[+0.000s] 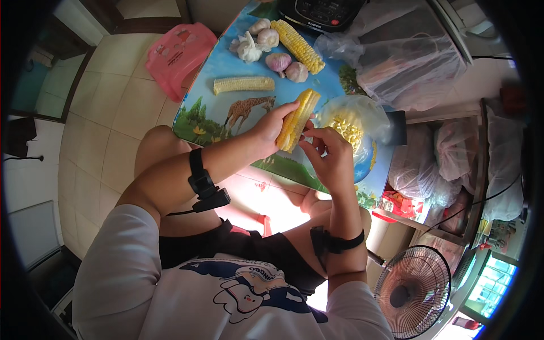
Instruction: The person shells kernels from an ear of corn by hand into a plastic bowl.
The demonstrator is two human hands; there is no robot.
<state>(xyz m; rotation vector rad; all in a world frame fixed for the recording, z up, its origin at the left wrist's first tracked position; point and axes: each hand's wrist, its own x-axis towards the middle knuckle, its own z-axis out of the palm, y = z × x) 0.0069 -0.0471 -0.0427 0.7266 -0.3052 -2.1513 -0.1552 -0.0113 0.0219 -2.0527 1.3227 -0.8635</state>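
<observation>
My left hand (274, 127) is closed around a partly shelled corn cob (298, 119), held tilted above the table's near edge. My right hand (329, 153) is at the cob's right side, thumb and index finger close together near its lower part; whether a kernel is between them cannot be told. Right of the cob, loose corn kernels (347, 131) lie in a clear plastic bag (369, 114) over a blue dish (362, 170). A bare cob (244, 84) lies on the table left of my hands. Farther back is another corn cob (298, 46), its kernels mostly on.
Several garlic bulbs (278, 62) lie beside the far cob on the picture-covered table (204, 106). A black Supor appliance (321, 15) stands at the back. Plastic-wrapped items (408, 63) are at the right, a pink stool (180, 55) at the left, and a fan (412, 293) at the lower right.
</observation>
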